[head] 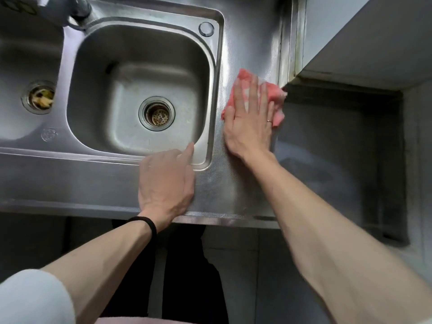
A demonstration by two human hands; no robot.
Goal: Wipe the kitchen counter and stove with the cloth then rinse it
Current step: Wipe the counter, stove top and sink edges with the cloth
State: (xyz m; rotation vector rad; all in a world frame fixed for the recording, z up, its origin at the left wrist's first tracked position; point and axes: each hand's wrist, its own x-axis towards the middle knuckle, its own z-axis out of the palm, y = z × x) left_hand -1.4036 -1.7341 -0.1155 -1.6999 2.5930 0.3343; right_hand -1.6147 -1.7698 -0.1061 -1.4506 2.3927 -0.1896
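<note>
- Sleeve, white, sits at the near left corner, with the bare left forearm running out of it toward the counter.
- Black band circles the left wrist.
- Left hand rests palm down on the steel counter, at the near rim of the right basin. Its index finger lies straight, pointing at the basin's near right corner. The other fingers bend out of sight at the rim, and no object shows in its hold.
- Right hand lies flat on the cloth, fingers straight and a little spread, pressing it down rather than gripping it. A thin ring shows on one finger.
- The cloth is pink and crumpled. It lies on the narrow strip of counter just right of the right basin, and its right edge reaches the strip's right edge.
- Right of that strip the surface drops into a dark, stained recess, with a pale ledge above its far side.
- The right basin has a round drain with a perforated strainer at its middle, and a round cap on its far right rim.
- A left basin shows in part, its drain holding yellowish scraps.
- A tap base stands at the far edge between the basins.
</note>
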